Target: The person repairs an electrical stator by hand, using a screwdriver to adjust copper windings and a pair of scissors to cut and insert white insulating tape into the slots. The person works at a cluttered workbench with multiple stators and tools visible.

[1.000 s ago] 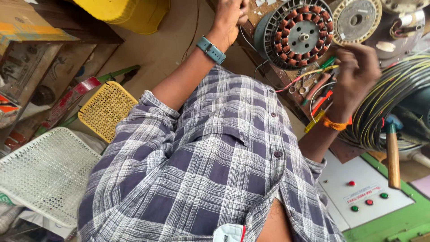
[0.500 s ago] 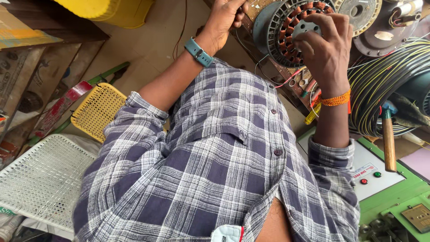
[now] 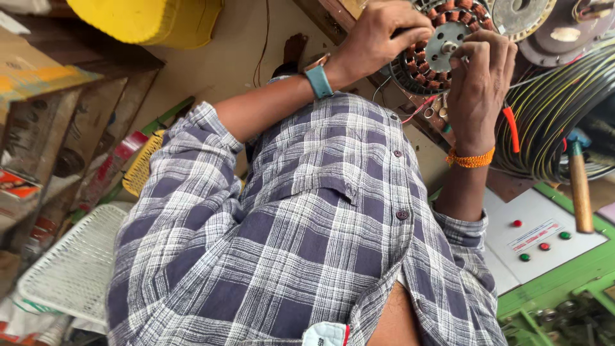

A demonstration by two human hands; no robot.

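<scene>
Stator (image 3: 442,48) lies flat, shaft toward the camera, left hand (image 3: 378,35) and right hand (image 3: 480,77) gripping its rim.

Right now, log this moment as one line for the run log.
left hand: holds motor winding rim | right hand: fingers on its hub | hammer: lying beside wire coil

A tan floor (image 3: 211,64) is seen in soft daylight, with worn cardboard boxes (image 3: 57,128) stacked along the left. A white wire basket (image 3: 77,269) and a yellow basket (image 3: 142,168) are set beside them, and a yellow bin (image 3: 147,19) is placed at the top. A green panel (image 3: 564,275) with coloured buttons is seen at the lower right.
</scene>
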